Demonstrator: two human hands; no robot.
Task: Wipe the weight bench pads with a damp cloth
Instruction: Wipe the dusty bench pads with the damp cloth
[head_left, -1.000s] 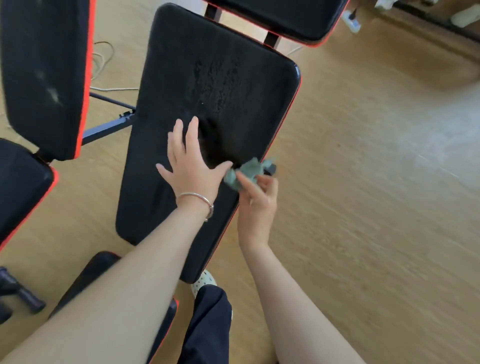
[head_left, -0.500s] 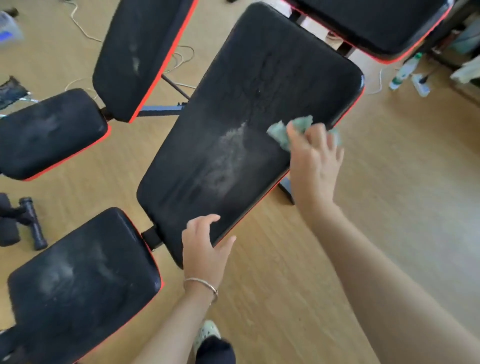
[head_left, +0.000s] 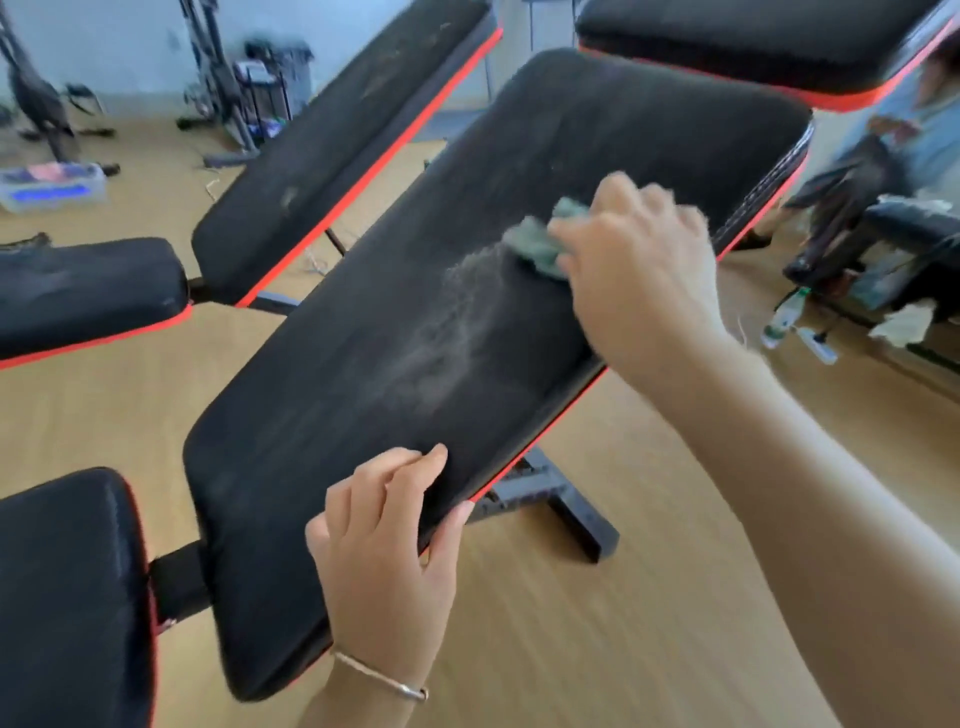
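Note:
A long black back pad (head_left: 395, 353) with a red edge tilts up across the middle of the view, with a pale dusty streak on its centre. My right hand (head_left: 639, 275) holds a crumpled green cloth (head_left: 540, 241) pressed against the pad's upper right part. My left hand (head_left: 384, 561) grips the pad's lower right edge, fingers on top and thumb under the rim. The black seat pad (head_left: 67, 597) of the same bench lies at the lower left.
A second bench with its back pad (head_left: 332, 156) and seat (head_left: 83, 291) stands to the left. A third pad (head_left: 753, 41) is at the top right. A plastic bottle (head_left: 782, 317) and power strip (head_left: 818, 345) lie on the wooden floor at right. Gym gear stands at the far left wall.
The view has lifted toward the room. My right hand has slid the cloth a little toward the pad's middle. My left hand has closed onto the pad's lower edge.

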